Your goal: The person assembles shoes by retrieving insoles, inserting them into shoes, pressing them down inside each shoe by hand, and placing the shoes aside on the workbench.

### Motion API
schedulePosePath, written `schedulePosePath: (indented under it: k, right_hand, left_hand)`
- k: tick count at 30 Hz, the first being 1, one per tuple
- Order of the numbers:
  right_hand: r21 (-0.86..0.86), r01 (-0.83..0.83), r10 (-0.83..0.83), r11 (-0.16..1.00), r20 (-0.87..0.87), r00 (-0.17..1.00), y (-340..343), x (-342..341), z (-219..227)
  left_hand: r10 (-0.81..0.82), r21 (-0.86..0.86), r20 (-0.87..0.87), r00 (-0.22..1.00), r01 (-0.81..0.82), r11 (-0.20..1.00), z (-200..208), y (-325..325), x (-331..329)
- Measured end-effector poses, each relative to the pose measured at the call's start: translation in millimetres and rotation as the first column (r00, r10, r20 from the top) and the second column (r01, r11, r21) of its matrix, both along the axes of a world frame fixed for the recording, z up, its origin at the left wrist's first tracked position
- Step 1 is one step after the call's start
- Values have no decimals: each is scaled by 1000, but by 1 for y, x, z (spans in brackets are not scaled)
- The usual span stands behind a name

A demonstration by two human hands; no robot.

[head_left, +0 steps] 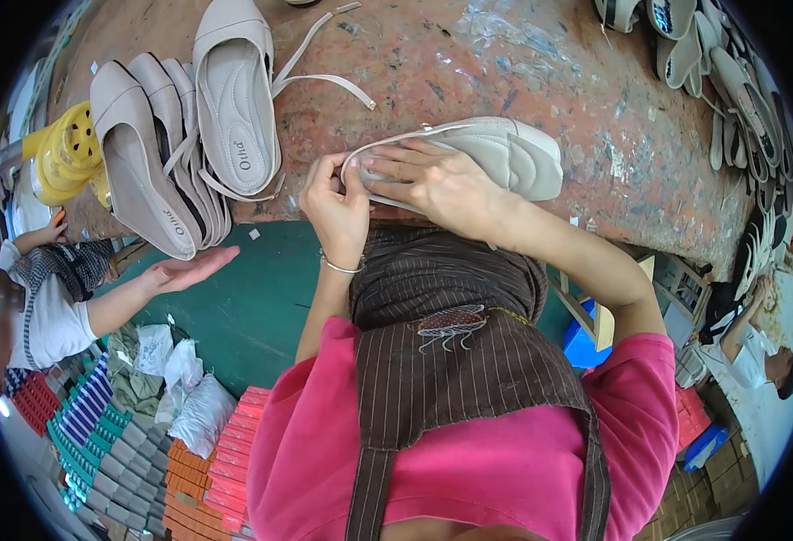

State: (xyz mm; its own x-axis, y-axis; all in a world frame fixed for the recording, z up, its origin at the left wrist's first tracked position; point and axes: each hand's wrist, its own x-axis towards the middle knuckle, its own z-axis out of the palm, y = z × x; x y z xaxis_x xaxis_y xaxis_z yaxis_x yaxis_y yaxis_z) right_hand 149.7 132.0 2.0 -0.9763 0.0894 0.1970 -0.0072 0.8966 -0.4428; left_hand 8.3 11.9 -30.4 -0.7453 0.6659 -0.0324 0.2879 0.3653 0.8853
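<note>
A beige flat shoe (532, 160) with a stitched toe lies in front of me near the table's edge, its toe pointing right. A thin strap (386, 142) curves round its heel end. At that end my left hand (338, 203) is closed, thumb and fingertips pinching the strap. My right hand (446, 183) lies across the shoe, its fingers over the opening and its thumb hidden; it holds the shoe there. Left of my hands stand another beige shoe (237, 117) with a loose strap (329, 79) and a row of matching shoes (131, 149).
The worn, paint-flecked table (595, 81) carries a yellow perforated object (65, 153) at left and more shoes (739, 90) at far right. A co-worker's open hand (194, 269) reaches in at left, below the shoe row. Another person (761, 361) is at far right. Stacked boxes (234, 451) stand below left.
</note>
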Motion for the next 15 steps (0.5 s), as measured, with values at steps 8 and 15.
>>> schedulePosePath:
  k: [8, 15]
  right_hand:
    - [38, 333, -335, 942, 37, 942, 0, 23, 20]
    - [-135, 886, -892, 443, -162, 422, 72, 28, 40]
  left_hand:
    - [-78, -131, -52, 996, 71, 989, 9, -2, 4]
    - [-450, -314, -320, 834, 355, 881, 43, -8, 70]
